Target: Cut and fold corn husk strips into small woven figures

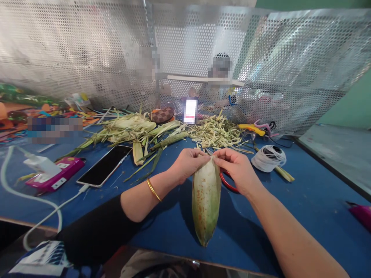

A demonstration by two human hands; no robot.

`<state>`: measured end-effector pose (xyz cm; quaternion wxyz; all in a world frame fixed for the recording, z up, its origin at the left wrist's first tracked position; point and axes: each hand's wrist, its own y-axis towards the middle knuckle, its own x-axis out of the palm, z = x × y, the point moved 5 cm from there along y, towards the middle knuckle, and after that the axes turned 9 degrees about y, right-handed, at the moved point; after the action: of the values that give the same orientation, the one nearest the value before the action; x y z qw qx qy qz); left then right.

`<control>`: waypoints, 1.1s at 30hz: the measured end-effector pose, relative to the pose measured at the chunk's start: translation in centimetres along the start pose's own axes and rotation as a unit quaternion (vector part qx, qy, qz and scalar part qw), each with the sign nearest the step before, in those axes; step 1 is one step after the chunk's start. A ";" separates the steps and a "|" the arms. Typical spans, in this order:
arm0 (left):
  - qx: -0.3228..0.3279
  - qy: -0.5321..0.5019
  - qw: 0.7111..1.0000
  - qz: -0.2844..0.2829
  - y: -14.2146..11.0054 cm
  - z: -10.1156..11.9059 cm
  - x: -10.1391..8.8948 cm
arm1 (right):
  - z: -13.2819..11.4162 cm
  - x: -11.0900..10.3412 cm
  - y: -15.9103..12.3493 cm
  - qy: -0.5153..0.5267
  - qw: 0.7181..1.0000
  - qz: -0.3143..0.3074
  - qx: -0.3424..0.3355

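A corn husk point(206, 200), pale at the top and green with brown specks lower down, hangs over the blue table with its pointed end toward me. My left hand point(191, 164) pinches its upper edge from the left. From the right, my right hand point(233, 164) pinches the same edge, close beside the left fingertips. Behind the right hand lie scissors with red handles point(228, 181), partly hidden by the hand. Whether the fingers also hold a thread cannot be made out.
Husk leaves point(130, 129) and a heap of shredded strips point(216, 131) lie at the back. A spool of white string point(269, 158) stands right. Left are a phone point(106, 166) on a cable and a magenta power strip point(56, 175). A perforated metal screen point(185, 46) borders the table point(246, 231).
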<state>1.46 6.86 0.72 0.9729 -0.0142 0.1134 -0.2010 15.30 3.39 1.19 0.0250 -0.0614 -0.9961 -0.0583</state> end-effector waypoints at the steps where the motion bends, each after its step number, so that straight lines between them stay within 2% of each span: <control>1: 0.000 0.009 1.000 0.007 0.0 0.0 0.0 | 0.0 0.0 0.0 0.005 1.000 -0.002 0.003; 8: 0.031 0.030 0.999 0.016 0.0 0.3 0.0 | 0.5 0.1 0.1 0.114 0.991 -0.022 0.074; 14: 0.060 0.062 0.996 -0.003 0.3 0.1 0.2 | 0.5 0.0 0.1 0.036 0.999 0.003 0.037; 33: 0.081 0.013 0.997 -0.015 0.0 0.4 0.6 | 0.4 0.0 0.2 0.040 0.999 0.003 0.017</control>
<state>2.07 6.60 0.98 0.9662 0.0655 0.1088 -0.2244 15.30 3.60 0.86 0.0656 -0.0614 -0.9950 -0.0440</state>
